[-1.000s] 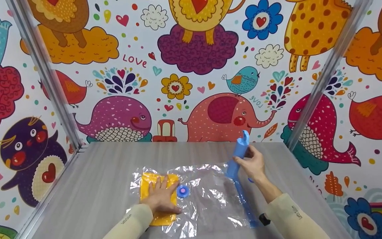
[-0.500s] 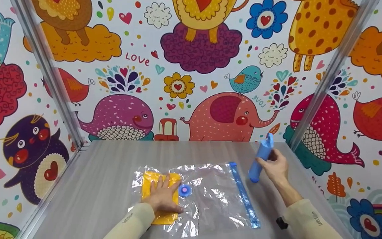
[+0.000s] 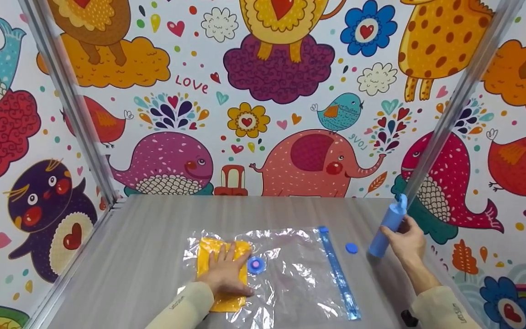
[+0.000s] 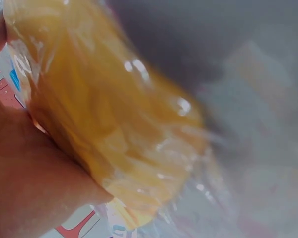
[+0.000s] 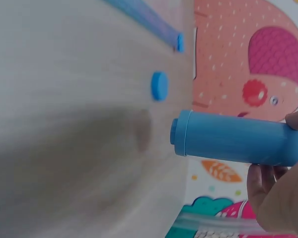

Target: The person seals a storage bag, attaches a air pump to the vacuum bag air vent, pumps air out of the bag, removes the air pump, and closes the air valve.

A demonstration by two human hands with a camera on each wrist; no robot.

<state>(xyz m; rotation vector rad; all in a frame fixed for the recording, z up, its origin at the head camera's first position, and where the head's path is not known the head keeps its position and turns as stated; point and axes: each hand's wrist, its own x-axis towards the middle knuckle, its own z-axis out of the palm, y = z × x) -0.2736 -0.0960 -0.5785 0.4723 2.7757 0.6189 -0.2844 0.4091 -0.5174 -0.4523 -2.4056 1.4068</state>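
Note:
A clear vacuum storage bag (image 3: 295, 274) lies flat on the table, its blue zip strip (image 3: 339, 274) along the right side. Inside its left end is a folded yellow cloth (image 3: 228, 305). My left hand (image 3: 224, 273) rests on it through the plastic, fingers spread. A round blue valve (image 3: 256, 264) with a pink centre sits just right of that hand. Off the bag's right side, my right hand (image 3: 407, 242) grips a blue hand pump (image 3: 387, 230), tilted with its hooked handle up. In the right wrist view, the pump's lower end (image 5: 181, 133) hangs above the table.
A small blue round cap (image 3: 351, 248) lies on the grey table (image 3: 153, 237) between the zip strip and the pump. Patterned walls stand behind and at both sides, with metal posts (image 3: 85, 137) at the corners. A black object (image 3: 409, 317) shows at the right wrist.
My right hand has carried the pump rightward, away from the zip strip, and the blue cap now shows on the table. The left hand has stayed on the yellow cloth.

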